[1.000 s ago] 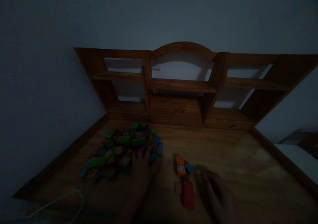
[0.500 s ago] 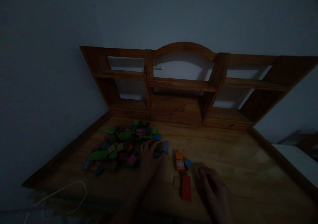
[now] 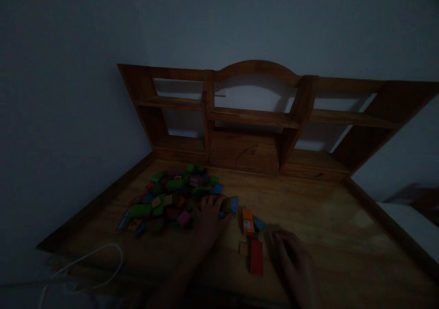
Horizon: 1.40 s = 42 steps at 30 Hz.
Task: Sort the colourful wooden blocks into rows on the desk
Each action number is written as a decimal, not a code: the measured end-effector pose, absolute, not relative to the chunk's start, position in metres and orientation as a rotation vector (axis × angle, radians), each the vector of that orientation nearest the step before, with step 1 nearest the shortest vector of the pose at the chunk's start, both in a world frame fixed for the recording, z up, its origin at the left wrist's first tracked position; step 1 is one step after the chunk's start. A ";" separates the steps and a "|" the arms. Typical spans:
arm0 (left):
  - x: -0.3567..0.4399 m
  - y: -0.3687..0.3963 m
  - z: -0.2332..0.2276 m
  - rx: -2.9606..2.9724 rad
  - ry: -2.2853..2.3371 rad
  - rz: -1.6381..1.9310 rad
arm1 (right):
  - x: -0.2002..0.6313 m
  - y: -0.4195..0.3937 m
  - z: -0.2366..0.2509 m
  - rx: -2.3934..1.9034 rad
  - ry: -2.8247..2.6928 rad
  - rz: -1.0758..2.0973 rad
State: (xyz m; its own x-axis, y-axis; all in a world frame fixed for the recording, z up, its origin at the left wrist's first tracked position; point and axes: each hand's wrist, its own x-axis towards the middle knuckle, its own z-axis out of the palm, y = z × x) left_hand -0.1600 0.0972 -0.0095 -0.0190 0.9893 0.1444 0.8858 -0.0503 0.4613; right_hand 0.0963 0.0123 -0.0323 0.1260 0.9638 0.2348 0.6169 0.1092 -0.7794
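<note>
A pile of coloured toy blocks (image 3: 174, 184), mostly green, lies on the left of the wooden table. My left hand (image 3: 210, 217) rests at the pile's right edge, fingers spread over some blocks. Just right of its fingertips is a light blue block (image 3: 234, 205). My right hand (image 3: 295, 258) sits low on the table, its fingers curled in towards the thumb, and no block shows in it. Left of it lie a blue triangular block (image 3: 259, 225), orange blocks (image 3: 247, 221), a red rectangular block (image 3: 256, 257) and a small plain wood block (image 3: 243, 248).
A wooden shelf unit (image 3: 252, 114) stands along the back of the table against the wall. Low raised wooden edges (image 3: 99, 199) run along the sides. A white cable (image 3: 116, 249) loops at the front left. The scene is dim.
My left hand has shifted slightly to the right, and the light blue block by its fingers has moved right, away from the pile. My right hand has stayed nearly still.
</note>
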 end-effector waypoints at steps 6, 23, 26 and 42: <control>-0.153 0.087 0.004 2.000 1.889 0.654 | 0.095 0.013 -0.033 -1.607 -1.590 0.547; -0.085 0.049 -0.011 1.689 1.528 1.196 | 0.095 0.013 -0.031 -1.558 -1.623 0.542; -0.077 0.045 -0.018 1.704 1.457 1.222 | 0.094 0.012 -0.029 -1.577 -1.614 0.535; -0.129 0.040 -0.025 1.983 1.703 1.225 | 0.101 -0.013 -0.026 -1.315 -1.603 0.603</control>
State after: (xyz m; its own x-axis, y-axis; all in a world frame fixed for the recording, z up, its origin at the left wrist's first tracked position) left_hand -0.1295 0.0404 -0.0248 -0.0392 0.9043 0.4251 0.6902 -0.2831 0.6659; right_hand 0.1006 -0.0134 -0.0264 0.0218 0.9352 0.3534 0.4707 0.3023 -0.8289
